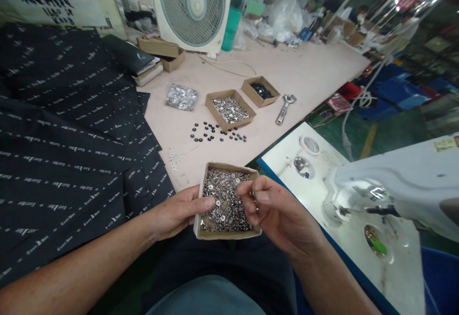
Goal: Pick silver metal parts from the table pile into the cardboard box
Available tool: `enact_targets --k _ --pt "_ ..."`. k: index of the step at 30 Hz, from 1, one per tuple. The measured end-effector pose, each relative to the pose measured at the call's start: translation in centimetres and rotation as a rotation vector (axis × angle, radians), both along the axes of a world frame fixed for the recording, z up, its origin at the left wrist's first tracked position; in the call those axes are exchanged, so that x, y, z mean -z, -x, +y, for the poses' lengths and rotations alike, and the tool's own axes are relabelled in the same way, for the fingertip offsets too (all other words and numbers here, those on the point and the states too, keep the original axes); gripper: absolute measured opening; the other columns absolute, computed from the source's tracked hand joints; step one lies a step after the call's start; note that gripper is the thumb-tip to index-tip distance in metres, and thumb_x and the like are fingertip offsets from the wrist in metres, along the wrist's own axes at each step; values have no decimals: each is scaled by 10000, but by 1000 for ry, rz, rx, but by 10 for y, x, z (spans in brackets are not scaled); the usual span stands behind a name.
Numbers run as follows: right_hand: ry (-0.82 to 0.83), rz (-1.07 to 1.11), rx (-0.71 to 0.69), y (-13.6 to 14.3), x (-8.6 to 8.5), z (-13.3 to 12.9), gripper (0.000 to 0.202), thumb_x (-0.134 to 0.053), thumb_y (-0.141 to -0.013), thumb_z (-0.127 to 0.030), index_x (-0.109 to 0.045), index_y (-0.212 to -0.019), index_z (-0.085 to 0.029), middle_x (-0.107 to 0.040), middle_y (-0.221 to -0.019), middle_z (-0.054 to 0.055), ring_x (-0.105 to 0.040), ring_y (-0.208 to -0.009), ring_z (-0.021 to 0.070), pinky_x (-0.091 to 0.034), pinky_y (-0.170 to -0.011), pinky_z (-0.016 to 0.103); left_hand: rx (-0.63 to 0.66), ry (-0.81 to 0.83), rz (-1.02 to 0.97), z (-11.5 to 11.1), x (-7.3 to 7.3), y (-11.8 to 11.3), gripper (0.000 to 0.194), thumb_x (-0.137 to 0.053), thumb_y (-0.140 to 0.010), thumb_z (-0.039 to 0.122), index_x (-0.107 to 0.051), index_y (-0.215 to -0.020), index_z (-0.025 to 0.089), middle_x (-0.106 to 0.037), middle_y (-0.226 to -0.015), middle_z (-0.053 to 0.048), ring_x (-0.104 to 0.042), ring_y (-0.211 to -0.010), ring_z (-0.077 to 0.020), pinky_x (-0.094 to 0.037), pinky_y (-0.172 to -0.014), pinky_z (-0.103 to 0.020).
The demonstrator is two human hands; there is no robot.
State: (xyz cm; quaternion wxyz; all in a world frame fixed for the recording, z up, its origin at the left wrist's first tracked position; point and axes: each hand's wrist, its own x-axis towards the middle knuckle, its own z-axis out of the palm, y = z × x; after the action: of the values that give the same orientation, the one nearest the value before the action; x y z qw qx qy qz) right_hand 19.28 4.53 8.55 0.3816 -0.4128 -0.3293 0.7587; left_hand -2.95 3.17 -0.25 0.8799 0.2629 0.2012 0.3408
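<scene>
Blue-grey clothing (211,296) over the person's lap comes first, with both forearms reaching past it. Just beyond, the left hand (182,207) grips the side of a shallow cardboard box (229,234), thumb hooked over its wall onto the metal snap-fastener parts (222,195) heaped inside. The right hand (274,205) curls over the box's right side, thumb and fingers pinched on what appear to be a few of those parts; how many is hidden. To pick well, the box is best held level, with small pinches taken and the fingers opened only over the box, so that nothing drops past the rim.

A white machine (401,176) crowds the right elbow, and dark printed fabric (86,162) lies close by the left forearm, where stray parts could get lost. Farther out on the surface (215,158) are loose silver pieces (172,160), scattered black caps (210,138), an open carton of silver parts (240,123), a clear bag (181,98), an adjustable wrench (284,112) and a smaller carton of black pieces (270,101). Behind them stands a box fan (197,4).
</scene>
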Motion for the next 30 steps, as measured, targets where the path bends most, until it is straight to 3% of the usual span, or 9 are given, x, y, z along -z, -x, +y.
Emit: enact_targets --k 4,7,10,13,17,22,30 --pt "52 122 54 3 1 3 156 -813 -739 -207 -727 -868 -220 -736 -955 0 -630 -711 92 -522 -600 182 -5 3 -3 0 -2 0 558 -792 -882 429 -649 -1324 121 -763 -1226 -200 -734 -1097 -333 -526 -1018 -491" --pt "-3 3 69 3 -3 5 142 -771 -775 -294 -728 -900 -243 -664 -809 -37 -526 -593 78 -433 -514 177 -8 17 -3 1 -2 -1 573 -801 -873 431 -641 -1335 131 -765 -1229 -195 -739 -1084 -324 -530 -1021 -494" --pt "-335 -539 -41 0 -10 5 86 -747 -846 -328 -740 -882 -250 -548 -652 -57 -443 -544 95 -353 -511 217 -6 30 8 0 -2 -1 575 -810 -862 436 -649 -1326 136 -772 -1217 -186 -747 -1051 -310 -545 -995 -473" --pt "-708 -1157 -285 -2 -12 1 39 -737 -872 -252 -753 -841 -235 -632 -706 -22 -558 -651 134 -388 -630 272 -10 33 9 0 -2 -1 570 -817 -854 437 -660 -1312 136 -774 -1213 -183 -747 -1036 -302 -545 -986 -461" --pt "-861 -1498 -486 -1 -7 -6 85 -700 -929 -289 -761 -892 -243 -749 -850 9 -680 -776 189 -396 -698 304 -10 33 13 0 -4 -1 585 -828 -843 443 -660 -1315 141 -777 -1198 -175 -747 -1009 -285 -534 -995 -454" --pt "-890 -1597 -577 7 -3 -8 112 -701 -934 -324 -752 -880 -240 -762 -858 13 -696 -792 199 -369 -676 303 -11 18 37 0 -5 -1 608 -835 -834 463 -660 -1324 149 -779 -1185 -161 -741 -992 -261 -542 -973 -423" --pt "-888 -1556 -618 12 -3 -5 150 -653 -929 -260 -711 -796 -223 -738 -800 -1 -658 -742 166 -335 -657 298 1 -2 38 1 -6 -2 590 -812 -858 458 -646 -1339 159 -775 -1190 -160 -744 -1006 -259 -555 -967 -416"
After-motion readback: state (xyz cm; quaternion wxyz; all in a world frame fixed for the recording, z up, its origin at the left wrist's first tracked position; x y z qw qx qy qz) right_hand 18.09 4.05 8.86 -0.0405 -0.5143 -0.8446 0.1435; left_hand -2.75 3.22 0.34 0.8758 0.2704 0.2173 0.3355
